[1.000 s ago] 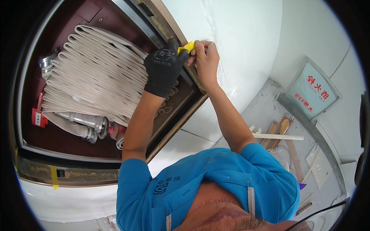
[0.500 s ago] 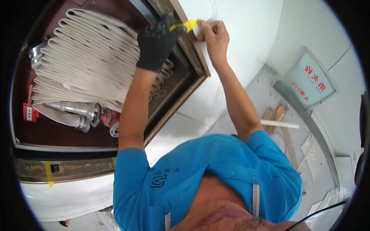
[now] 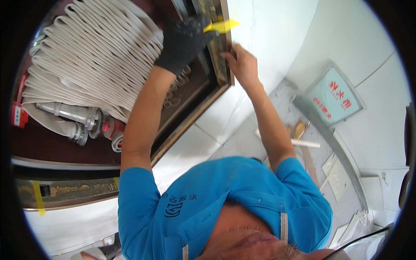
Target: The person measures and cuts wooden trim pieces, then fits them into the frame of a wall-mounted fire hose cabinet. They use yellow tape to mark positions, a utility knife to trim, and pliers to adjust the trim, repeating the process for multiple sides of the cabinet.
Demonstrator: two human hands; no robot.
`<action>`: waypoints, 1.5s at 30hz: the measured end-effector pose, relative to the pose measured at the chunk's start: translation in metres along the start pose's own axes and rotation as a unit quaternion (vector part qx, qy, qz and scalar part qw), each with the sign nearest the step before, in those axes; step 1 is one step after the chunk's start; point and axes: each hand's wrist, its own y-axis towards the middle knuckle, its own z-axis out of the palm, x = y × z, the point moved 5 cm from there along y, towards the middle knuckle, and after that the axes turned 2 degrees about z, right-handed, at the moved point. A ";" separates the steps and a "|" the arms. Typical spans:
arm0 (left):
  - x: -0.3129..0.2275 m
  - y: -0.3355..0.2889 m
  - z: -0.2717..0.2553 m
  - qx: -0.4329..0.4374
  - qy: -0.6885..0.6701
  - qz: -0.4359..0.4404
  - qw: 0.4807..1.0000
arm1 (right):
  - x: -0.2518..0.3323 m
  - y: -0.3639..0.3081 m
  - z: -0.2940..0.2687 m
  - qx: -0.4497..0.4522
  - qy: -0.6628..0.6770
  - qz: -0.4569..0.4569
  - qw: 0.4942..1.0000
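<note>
My left hand (image 3: 184,45), in a black glove, is closed on a strip of yellow tape (image 3: 222,27). The tape's free end points right, across the edge of a brown cabinet frame (image 3: 223,65). Just below the tape, my bare right hand (image 3: 243,63) is at the frame's outer edge, apart from the strip. Its fingers are curled, and whether anything small is between them cannot be made out. Beside my left hand, a white fire hose (image 3: 95,56) lies in stacked folds inside the cabinet.
Below the hose are metal couplings (image 3: 71,113) and a red valve (image 3: 113,129). A red box (image 3: 18,115) is at the cabinet's left. Yellow tape (image 3: 39,197) crosses the lower frame. A glass-fronted door panel (image 3: 336,95) stands right, near scraps (image 3: 305,143) on the floor.
My right hand has let go of the yellow tape and moved down along the frame edge. My left hand, still holding the tape, has shifted right. The whole view has shifted slightly.
</note>
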 end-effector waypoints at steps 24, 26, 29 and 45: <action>0.030 0.005 0.037 0.052 -0.057 -0.113 0.991 | 0.051 0.051 -0.021 -0.221 0.043 0.043 0.973; 0.029 0.004 0.037 0.060 -0.069 -0.118 0.989 | 0.055 0.054 -0.024 -0.235 0.040 0.055 0.970; 0.035 0.003 0.037 0.104 -0.097 -0.106 0.984 | 0.058 0.052 -0.024 -0.245 0.053 0.070 0.965; 0.035 -0.002 0.035 0.045 -0.011 -0.101 0.994 | 0.061 0.055 -0.001 -0.329 -0.041 -0.026 0.943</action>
